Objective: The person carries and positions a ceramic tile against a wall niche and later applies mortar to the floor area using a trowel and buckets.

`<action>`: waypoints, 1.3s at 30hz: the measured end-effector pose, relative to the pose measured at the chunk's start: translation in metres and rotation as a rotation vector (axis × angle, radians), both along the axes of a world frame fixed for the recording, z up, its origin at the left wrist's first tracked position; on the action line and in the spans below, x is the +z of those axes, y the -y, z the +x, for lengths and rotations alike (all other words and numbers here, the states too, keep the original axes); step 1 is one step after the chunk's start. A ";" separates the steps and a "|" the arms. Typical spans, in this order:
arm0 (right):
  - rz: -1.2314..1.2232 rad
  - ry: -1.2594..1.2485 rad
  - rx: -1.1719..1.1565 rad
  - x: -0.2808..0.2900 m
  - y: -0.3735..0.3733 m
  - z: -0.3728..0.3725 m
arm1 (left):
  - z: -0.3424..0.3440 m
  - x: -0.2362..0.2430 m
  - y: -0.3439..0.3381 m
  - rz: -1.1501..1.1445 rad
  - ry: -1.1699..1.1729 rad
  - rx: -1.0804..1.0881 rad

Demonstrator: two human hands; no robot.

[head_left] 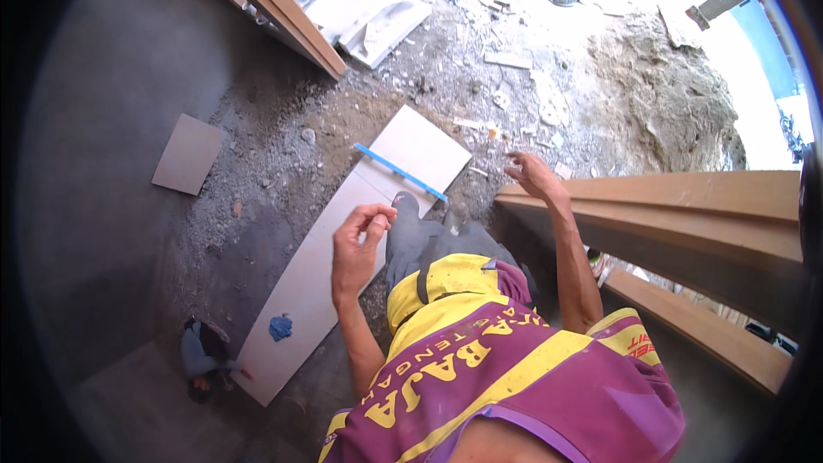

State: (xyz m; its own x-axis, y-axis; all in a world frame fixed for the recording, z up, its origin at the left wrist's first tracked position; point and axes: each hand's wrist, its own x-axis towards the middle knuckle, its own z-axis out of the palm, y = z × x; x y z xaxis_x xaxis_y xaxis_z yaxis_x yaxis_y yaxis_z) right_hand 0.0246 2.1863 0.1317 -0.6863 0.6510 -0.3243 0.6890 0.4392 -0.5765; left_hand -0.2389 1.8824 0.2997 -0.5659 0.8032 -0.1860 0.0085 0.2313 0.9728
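My left hand point(364, 240) hangs over a long pale board point(300, 291), with its fingers curled into a pinch; whether it holds something small I cannot make out. My right hand point(531, 176) is open, fingers apart and slightly bent, held beside the wooden frame on the right. A straight blue strip point(400, 173) lies across the upper part of the board, just beyond my shoe point(405, 206), which rests by the board's edge. A crumpled blue item point(280, 326) sits on the board's lower part.
A person point(206, 360) is low at the lower left by the board's end. A square tile point(189, 154) lies by the grey wall. Wooden frames point(651, 197) stand right and upper left point(291, 17). Ahead are rubble point(506, 86), pale slabs point(377, 26) and a rough mound point(669, 94).
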 end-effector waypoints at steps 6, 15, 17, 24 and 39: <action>-0.178 -0.343 -0.275 0.067 -0.087 -0.002 | 0.019 0.188 -0.071 1.104 -0.155 -0.225; -0.435 -0.542 -0.567 0.077 -0.087 0.024 | 0.055 0.253 -0.149 1.178 0.330 -0.496; -0.448 -0.604 -0.554 0.079 -0.089 0.023 | 0.057 0.250 -0.171 1.146 0.373 -0.551; -0.407 -0.463 -0.495 0.077 -0.099 0.023 | 0.044 0.211 -0.280 1.324 0.618 -0.802; -0.517 -0.041 -0.527 -0.033 -0.455 -0.142 | -0.210 -0.155 -0.718 -0.414 -0.188 -0.515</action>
State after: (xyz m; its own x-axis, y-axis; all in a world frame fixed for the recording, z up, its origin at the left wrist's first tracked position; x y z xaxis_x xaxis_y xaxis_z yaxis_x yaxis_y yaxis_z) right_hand -0.1179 2.6415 0.0992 -0.3428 0.6690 -0.6594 0.7069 -0.2786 -0.6501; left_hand -0.4491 2.6004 0.1447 -0.1835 0.8625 -0.4716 0.3775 0.5048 0.7763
